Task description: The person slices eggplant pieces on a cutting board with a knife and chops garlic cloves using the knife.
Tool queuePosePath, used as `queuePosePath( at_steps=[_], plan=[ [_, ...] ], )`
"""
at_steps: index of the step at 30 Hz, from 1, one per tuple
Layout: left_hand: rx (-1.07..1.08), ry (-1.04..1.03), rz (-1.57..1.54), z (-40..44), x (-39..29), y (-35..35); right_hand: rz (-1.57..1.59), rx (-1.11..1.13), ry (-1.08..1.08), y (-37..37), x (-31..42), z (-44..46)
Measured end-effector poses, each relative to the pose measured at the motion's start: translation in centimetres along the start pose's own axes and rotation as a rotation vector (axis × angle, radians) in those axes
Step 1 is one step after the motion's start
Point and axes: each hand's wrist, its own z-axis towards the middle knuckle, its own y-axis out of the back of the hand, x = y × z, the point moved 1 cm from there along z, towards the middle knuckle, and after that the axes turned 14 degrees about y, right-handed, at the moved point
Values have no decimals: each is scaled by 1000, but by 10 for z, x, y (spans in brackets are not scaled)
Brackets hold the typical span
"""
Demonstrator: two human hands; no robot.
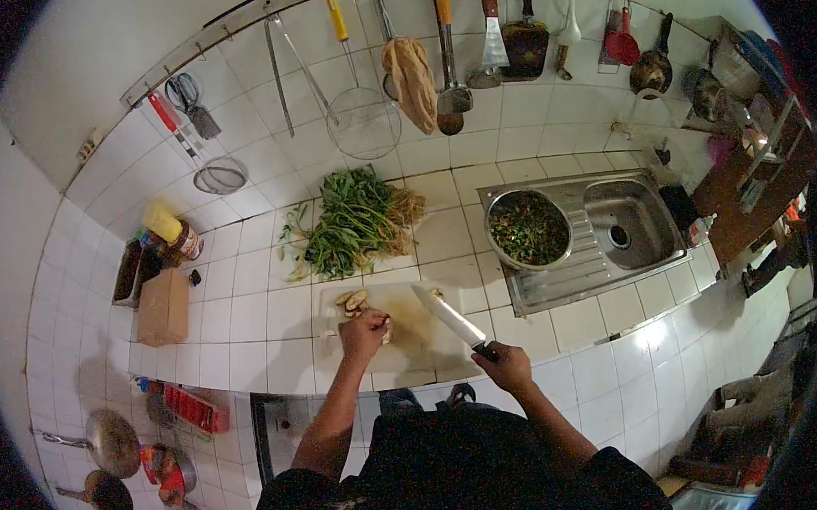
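My left hand point(364, 335) is closed over a small pale piece point(388, 331) on the cutting board point(345, 372); what the piece is, I cannot make out. Just beyond my fingers lie several pale slices with brown edges point(354, 301). My right hand point(505, 366) grips the black handle of a large knife point(449, 316), whose broad blade points forward and left over the board's right part. The blade is apart from my left hand. A small yellowish bit point(437, 293) sits beside the blade tip.
Leafy greens with roots point(352, 223) are heaped behind the board. A metal bowl of chopped greens point(529, 230) stands on the drainboard beside the sink point(620, 237). At the left are a cardboard box point(163, 307) and a jar point(189, 241). Utensils hang along the wall.
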Motion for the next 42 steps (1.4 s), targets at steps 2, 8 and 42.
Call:
queuePosePath(
  at_steps=[2,8,42],
  plan=[
    [-7,76,-59,0,-29,-4,64,-32,6,-7,-1,4],
    [-72,155,54,4,-46,-31,634,196,-356,-23,5,3],
    [-115,204,147,-5,-57,-36,344,314,16,-81,27,-18]
  ],
)
